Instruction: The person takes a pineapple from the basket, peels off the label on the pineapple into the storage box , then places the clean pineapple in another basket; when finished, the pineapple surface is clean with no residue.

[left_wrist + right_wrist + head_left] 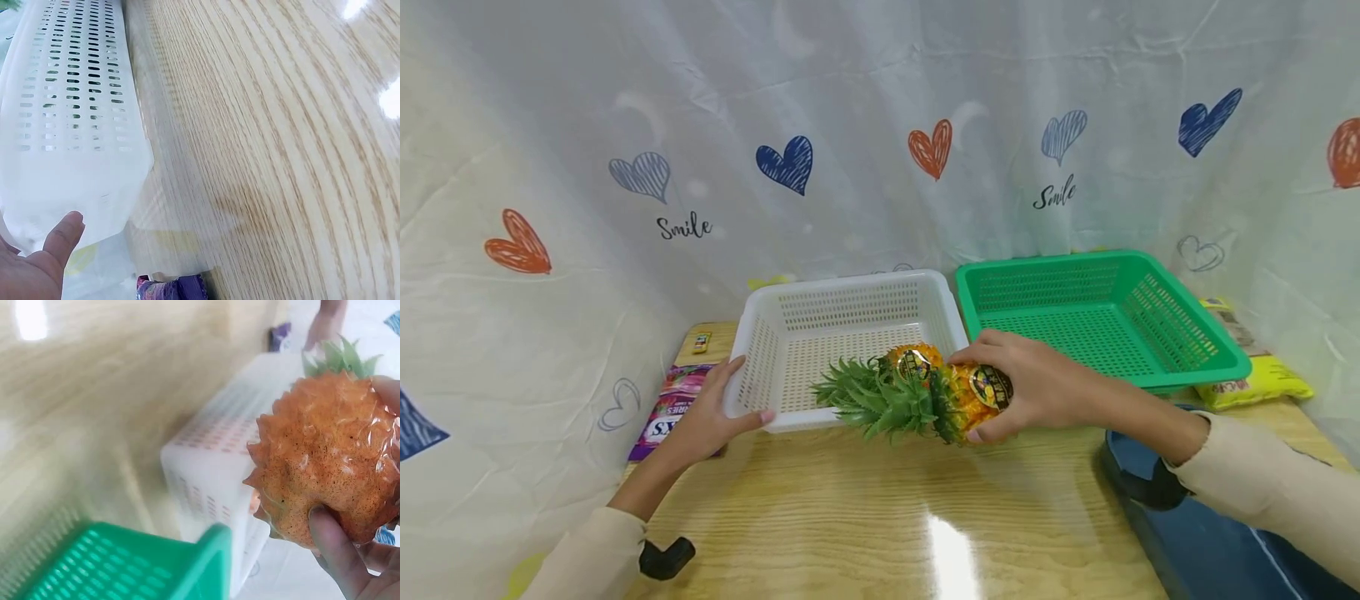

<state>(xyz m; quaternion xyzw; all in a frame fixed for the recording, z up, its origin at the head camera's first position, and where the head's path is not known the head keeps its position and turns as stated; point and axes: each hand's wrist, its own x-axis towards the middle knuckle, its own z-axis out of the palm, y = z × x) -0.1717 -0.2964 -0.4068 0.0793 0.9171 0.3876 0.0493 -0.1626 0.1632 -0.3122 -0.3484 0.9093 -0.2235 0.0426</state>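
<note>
My right hand (1026, 383) grips a small pineapple (964, 404) by its base, above the front right part of a white plastic basket (850, 287). Its green leaves point left. In the right wrist view the orange, spiky base of this pineapple (331, 456) faces the camera, with fingertips and thumb pressed round it. A second pineapple (917, 354), with a similar black and gold label, lies just behind it in the white basket, partly hidden. My left hand (703, 417) holds the basket's front left corner, its thumb (65, 234) against the outer wall.
A green basket (1210, 354) stands right of the white one. Beside it lies a yellow bag (1262, 379). A purple snack bag (666, 408) and a small yellow packet (702, 342) are at the left. Dark blue material (1195, 525) covers the table's (850, 500) front right.
</note>
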